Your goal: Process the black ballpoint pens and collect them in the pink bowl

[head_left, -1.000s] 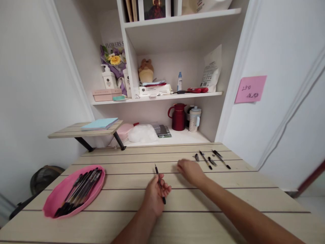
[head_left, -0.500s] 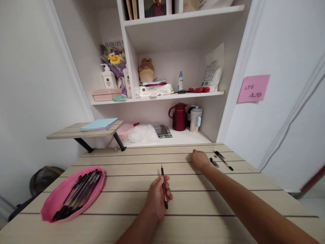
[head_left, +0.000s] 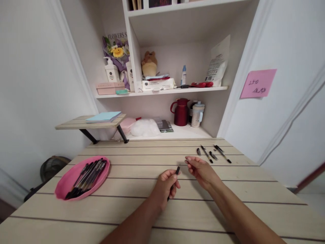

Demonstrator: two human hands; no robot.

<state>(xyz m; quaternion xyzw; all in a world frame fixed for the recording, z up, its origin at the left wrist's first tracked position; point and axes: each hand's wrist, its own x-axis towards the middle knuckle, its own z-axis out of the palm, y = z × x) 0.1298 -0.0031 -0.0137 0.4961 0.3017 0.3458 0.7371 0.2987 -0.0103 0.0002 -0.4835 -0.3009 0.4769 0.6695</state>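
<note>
A: What could go wrong from here?
B: The left grip (head_left: 169, 184) is closed around a black pen (head_left: 178, 170), its end poking out beyond the thumb. If that hold is loose, I'd expect the pen to twist or slide when pushed.
A: And the right grip (head_left: 200, 171)?
B: A narrow pinch, just right of the pen's end, on what looks like a small piece (head_left: 187, 161), too tiny to identify. A slip of the fingertips could send it rolling over the table (head_left: 142, 162).
A: Anything in the way?
B: I see nothing between the 2 grips. Beyond the right grip, to its right, lie 2 pens (head_left: 207, 154) and loose pen parts (head_left: 213, 156); a careless sweep might scatter them. Well left of the left grip, a pink tray (head_left: 66, 181) holds a bundle of pens (head_left: 87, 179). Far beyond both stands a red jug (head_left: 181, 112).
</note>
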